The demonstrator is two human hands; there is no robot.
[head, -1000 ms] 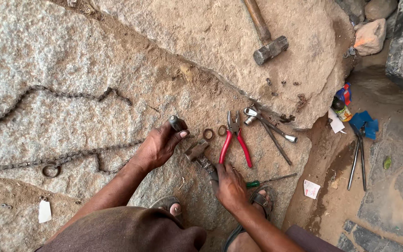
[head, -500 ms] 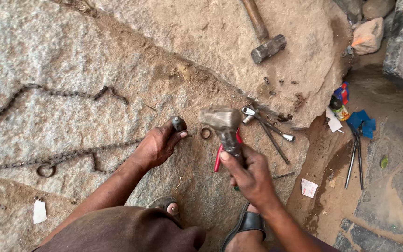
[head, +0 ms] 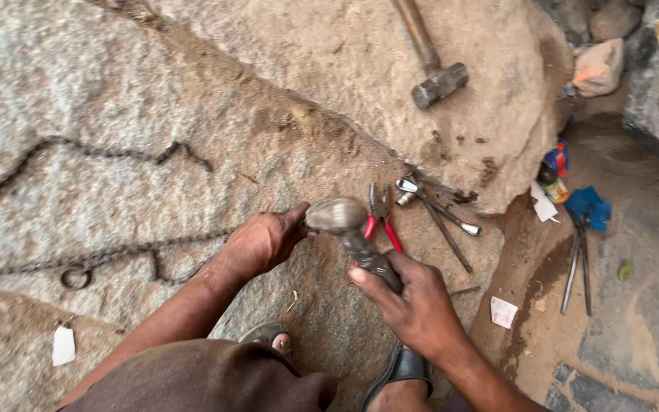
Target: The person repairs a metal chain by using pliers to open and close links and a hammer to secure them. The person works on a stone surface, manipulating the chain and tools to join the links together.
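In the right hand (head: 413,305), a small hammer (head: 345,225), head beside left hand (head: 265,240).

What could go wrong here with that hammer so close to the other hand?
1. The right hand holds the hammer with its head right against the left hand; a strike could likely catch the fingertips.
2. Red-handled pliers and wrenches lie loose just beyond on the sloping rock; a glancing blow might knock them off.
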